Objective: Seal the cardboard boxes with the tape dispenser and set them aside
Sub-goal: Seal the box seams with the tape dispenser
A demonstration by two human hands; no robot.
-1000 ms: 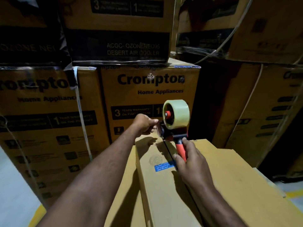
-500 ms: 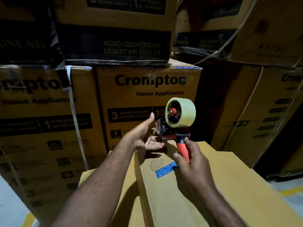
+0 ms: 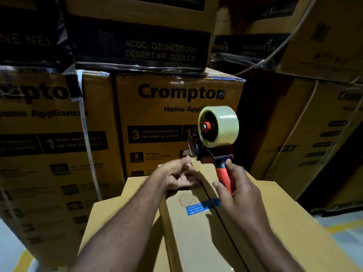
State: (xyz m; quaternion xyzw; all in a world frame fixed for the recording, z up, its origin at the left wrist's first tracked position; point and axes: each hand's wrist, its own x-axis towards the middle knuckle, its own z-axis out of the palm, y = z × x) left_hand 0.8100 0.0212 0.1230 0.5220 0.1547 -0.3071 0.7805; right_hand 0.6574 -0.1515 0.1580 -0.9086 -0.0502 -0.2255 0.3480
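- While the right hand [image 3: 237, 191] grips the tape dispenser [image 3: 214, 140] over the box [image 3: 196, 238], nothing's sealed yet.
- Left hand [image 3: 176, 177] is blurred; I cannot tell its grasp.
- Next: tape end onto the seam [image 3: 213, 205].

matt cardboard box [image 3: 196, 238], glossy tape roll [image 3: 222, 125], plastic dispenser handle [image 3: 225, 175]

red-and-black tape dispenser [image 3: 213, 157], pale yellow tape roll [image 3: 223, 124], tan cardboard box [image 3: 196, 242] with blue label [image 3: 202, 208].
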